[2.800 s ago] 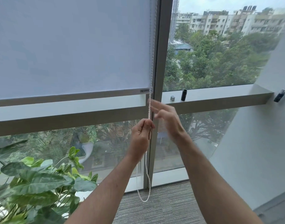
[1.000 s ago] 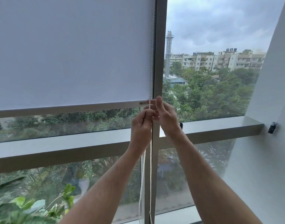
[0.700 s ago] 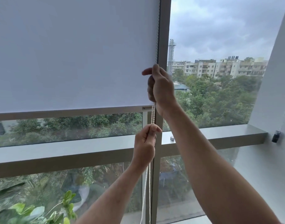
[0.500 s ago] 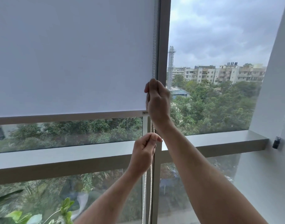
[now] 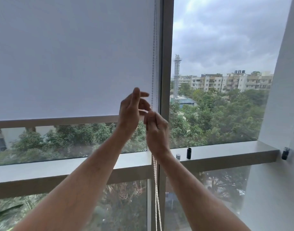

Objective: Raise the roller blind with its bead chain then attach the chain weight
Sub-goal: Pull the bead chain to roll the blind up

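Right hand (image 5: 155,130) fingers curled closed around the bead chain (image 5: 156,184), fist just below the blind's bottom edge, both white strands dropping out under the wrist and running straight down past the window frame (image 5: 166,64) to the lower edge of the view. Left hand (image 5: 131,112) higher and just left of the right, fingers spread loose, thumb and forefinger reaching toward the chain above the right fist; cannot tell if they actually pinch it, motion blur there. Chain also visible as a faint beaded line running up along the blind's right edge. Roller blind (image 5: 73,55) part raised, white fabric covering the upper left pane, its bottom bar (image 5: 56,120) level with the hands, trees showing through the glass below it. Grey sill (image 5: 226,152) crosses behind the forearms; a small black cylinder (image 5: 189,153) and a small silver piece (image 5: 178,156) stand on it right of the right wrist, well apart from the hands. Black bracket (image 5: 284,153) on the white wall at far right.
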{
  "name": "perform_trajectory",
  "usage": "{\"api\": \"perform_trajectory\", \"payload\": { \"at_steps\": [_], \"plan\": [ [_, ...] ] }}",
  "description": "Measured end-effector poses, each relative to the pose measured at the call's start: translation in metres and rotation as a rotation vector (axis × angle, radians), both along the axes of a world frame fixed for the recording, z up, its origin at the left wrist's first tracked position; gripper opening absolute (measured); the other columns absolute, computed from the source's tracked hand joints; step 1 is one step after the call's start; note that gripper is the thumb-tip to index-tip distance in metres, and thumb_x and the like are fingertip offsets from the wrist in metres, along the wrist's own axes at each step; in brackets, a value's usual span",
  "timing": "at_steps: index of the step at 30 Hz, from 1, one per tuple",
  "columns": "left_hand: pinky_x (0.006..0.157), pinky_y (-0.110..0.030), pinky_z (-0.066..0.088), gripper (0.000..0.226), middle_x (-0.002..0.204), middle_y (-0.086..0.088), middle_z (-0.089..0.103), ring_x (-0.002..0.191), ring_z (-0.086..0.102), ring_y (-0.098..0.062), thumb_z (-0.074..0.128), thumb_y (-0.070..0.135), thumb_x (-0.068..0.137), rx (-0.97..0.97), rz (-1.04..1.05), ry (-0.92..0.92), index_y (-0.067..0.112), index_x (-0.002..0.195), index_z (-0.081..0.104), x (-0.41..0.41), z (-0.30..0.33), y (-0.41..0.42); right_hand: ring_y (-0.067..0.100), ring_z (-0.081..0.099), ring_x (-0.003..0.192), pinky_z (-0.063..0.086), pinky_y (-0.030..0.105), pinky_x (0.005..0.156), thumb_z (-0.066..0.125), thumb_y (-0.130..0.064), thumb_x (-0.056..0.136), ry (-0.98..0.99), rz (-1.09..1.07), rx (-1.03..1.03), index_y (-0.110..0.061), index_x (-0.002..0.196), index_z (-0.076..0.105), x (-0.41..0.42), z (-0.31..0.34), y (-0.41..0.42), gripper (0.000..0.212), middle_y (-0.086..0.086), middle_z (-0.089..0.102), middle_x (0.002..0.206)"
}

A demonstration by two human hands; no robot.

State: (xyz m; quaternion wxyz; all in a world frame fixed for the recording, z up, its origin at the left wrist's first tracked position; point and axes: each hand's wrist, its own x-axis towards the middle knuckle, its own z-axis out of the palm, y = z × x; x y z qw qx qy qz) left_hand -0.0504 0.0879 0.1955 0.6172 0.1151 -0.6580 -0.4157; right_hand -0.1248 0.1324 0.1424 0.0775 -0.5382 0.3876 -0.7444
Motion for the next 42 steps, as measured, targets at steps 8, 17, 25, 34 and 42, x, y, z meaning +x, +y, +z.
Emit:
{"api": "perform_trajectory", "payload": {
  "at_steps": [8, 17, 25, 34, 42],
  "plan": [
    [0.04, -0.021, 0.026, 0.039, 0.051, 0.009, 0.038, 0.041, 0.032, -0.006, 0.039, 0.029, 0.106, 0.084, -0.097, -0.011, 0.014, 0.085, 0.067, -0.03, 0.047, 0.033, 0.009, 0.03, 0.049, 0.023, 0.029, 0.048, 0.04, -0.032, 0.101, -0.044, 0.075, 0.076, -0.026, 0.064, 0.049, -0.004, -0.046, -0.001, 0.039, -0.013, 0.038, 0.051],
    [0.039, -0.022, 0.025, 0.037, 0.047, 0.011, 0.04, 0.038, 0.032, -0.005, 0.042, 0.026, 0.105, -0.011, 0.078, 0.026, 0.024, 0.076, 0.065, -0.045, -0.001, 0.036, 0.015, 0.064, 0.068, 0.049, 0.032, 0.066, 0.05, -0.066, 0.089, 0.154, 0.336, 0.232, -0.01, 0.104, 0.067, -0.059, -0.041, 0.01, 0.06, 0.006, 0.069, 0.077],
    [0.047, -0.012, 0.033, 0.036, 0.05, 0.019, 0.052, 0.045, 0.044, 0.003, 0.041, 0.02, 0.1, -0.003, 0.002, 0.013, 0.026, 0.073, 0.063, -0.047, -0.054, 0.034, 0.023, 0.073, 0.08, 0.057, 0.033, 0.072, 0.039, -0.056, 0.096, -0.014, 0.155, 0.083, -0.026, 0.108, 0.069, -0.068, 0.036, 0.003, 0.044, 0.01, 0.074, 0.088],
    [0.043, -0.031, 0.019, 0.039, 0.048, 0.006, 0.031, 0.042, 0.025, -0.01, 0.041, 0.03, 0.098, 0.036, 0.066, -0.004, 0.033, 0.065, 0.061, -0.048, -0.064, 0.033, 0.009, 0.032, 0.037, 0.024, 0.022, 0.039, 0.031, -0.032, 0.109, -0.176, 0.18, -0.014, -0.016, 0.079, 0.06, -0.02, 0.132, -0.011, 0.045, -0.006, 0.041, 0.046],
    [0.042, -0.023, 0.024, 0.039, 0.047, 0.01, 0.037, 0.042, 0.029, -0.007, 0.049, 0.035, 0.095, 0.084, -0.092, -0.029, 0.026, 0.058, 0.058, -0.034, -0.089, 0.019, 0.022, 0.04, 0.052, 0.037, 0.04, 0.048, 0.034, -0.016, 0.108, 0.054, -0.12, -0.18, -0.001, 0.073, 0.05, -0.012, 0.086, -0.017, 0.041, 0.006, 0.044, 0.059]
  ]
}}
